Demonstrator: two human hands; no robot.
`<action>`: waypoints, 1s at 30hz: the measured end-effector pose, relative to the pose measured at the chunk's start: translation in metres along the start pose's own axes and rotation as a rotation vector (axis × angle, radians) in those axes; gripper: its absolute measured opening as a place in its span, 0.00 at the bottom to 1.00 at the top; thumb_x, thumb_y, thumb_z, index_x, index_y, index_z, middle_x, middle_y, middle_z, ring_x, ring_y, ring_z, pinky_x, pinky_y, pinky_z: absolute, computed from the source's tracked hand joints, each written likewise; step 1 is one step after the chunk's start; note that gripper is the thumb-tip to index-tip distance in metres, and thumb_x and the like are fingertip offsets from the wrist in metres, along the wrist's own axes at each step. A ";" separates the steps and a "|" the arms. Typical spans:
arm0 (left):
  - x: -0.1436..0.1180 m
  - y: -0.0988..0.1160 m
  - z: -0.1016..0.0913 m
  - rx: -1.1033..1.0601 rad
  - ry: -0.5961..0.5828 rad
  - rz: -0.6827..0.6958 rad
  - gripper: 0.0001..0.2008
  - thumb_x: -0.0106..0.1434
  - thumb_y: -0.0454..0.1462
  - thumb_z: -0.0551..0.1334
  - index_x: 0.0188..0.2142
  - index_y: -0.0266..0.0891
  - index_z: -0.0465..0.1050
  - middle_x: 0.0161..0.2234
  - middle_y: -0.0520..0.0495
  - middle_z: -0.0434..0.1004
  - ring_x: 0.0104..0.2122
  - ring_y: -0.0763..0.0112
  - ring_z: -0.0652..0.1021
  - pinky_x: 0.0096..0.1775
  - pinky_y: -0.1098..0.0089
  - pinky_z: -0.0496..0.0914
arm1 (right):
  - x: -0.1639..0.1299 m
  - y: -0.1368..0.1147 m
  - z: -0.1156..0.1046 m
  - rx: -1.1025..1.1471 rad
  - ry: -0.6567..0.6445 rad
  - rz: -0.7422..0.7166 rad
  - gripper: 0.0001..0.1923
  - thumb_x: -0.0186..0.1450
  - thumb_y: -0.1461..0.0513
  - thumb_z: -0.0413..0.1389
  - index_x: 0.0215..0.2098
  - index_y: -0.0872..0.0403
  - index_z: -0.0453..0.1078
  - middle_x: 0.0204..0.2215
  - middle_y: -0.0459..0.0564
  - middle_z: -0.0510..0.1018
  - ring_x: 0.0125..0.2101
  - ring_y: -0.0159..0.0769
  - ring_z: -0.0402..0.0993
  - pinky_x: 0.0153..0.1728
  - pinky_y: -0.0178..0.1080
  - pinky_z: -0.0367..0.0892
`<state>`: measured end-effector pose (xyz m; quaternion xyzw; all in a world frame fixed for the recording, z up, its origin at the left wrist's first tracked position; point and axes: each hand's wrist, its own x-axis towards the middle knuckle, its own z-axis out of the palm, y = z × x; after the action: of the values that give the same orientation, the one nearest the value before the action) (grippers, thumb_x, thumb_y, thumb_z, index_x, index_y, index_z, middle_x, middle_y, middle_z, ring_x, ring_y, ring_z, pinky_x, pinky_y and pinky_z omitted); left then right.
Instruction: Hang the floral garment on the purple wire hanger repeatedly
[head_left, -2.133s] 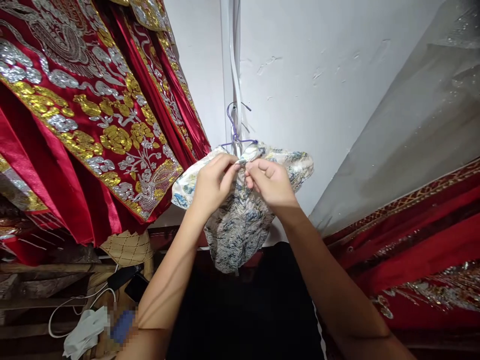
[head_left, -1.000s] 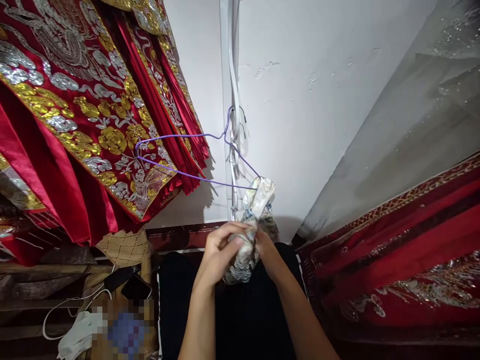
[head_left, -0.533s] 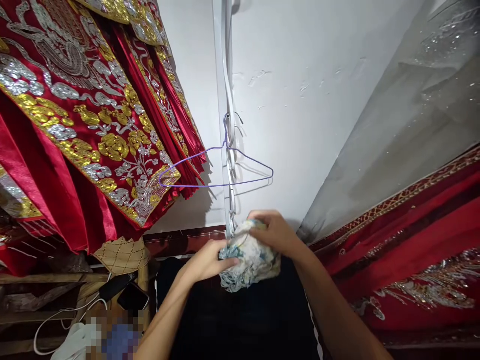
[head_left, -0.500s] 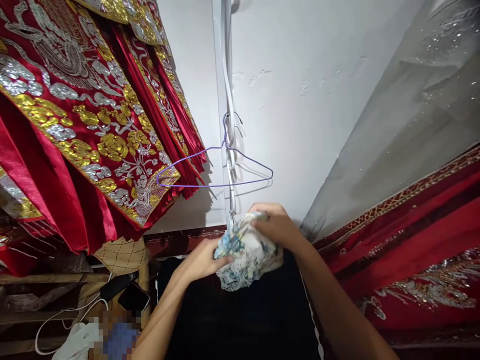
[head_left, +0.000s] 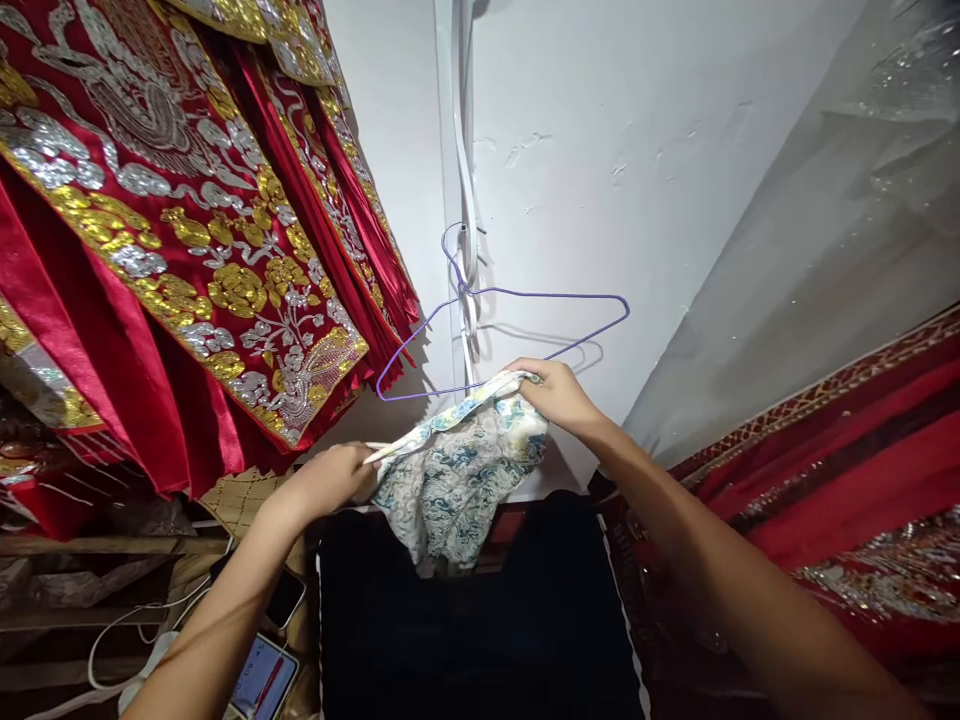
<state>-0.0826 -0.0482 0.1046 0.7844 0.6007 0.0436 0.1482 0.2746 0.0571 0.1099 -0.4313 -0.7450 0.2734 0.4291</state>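
Observation:
A thin floral garment [head_left: 457, 480], white with blue, green and yellow print, is stretched by its upper edge between my two hands, its lower part hanging down. My left hand [head_left: 334, 480] is closed on the left end of that edge, lower than the right. My right hand [head_left: 556, 395] pinches the other end. Just above and behind the cloth, a purple wire hanger [head_left: 555, 295] hangs by its hook on a white fixture [head_left: 469, 180] on the wall. It is tilted, its right end higher, and the garment and right hand cover part of its bottom bar.
Red embroidered clothing [head_left: 240, 290] with gold and silver hangs at left. Sheer sparkling fabric [head_left: 780, 260] and a red beaded garment [head_left: 862, 480] are at right. A phone with a lit screen [head_left: 264, 680], a dark phone [head_left: 285, 598] and a white cable [head_left: 97, 650] lie at lower left.
The bunched garment has been spread out and raised, with my hands moving apart, left hand to the left and right hand upward. The hanger has swung and tilted, its right end rising.

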 end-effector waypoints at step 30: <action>0.057 0.036 -0.098 -0.835 0.231 0.178 0.13 0.58 0.40 0.66 0.41 0.37 0.84 0.40 0.44 0.84 0.40 0.61 0.80 0.43 0.68 0.71 | 0.037 0.002 -0.102 -0.246 0.072 0.159 0.17 0.54 0.54 0.64 0.37 0.57 0.80 0.26 0.51 0.78 0.28 0.41 0.72 0.29 0.40 0.63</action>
<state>-0.0574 0.0157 0.2019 0.6959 0.4745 0.3826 0.3798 0.3550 0.0944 0.1718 -0.5480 -0.7204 0.1975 0.3765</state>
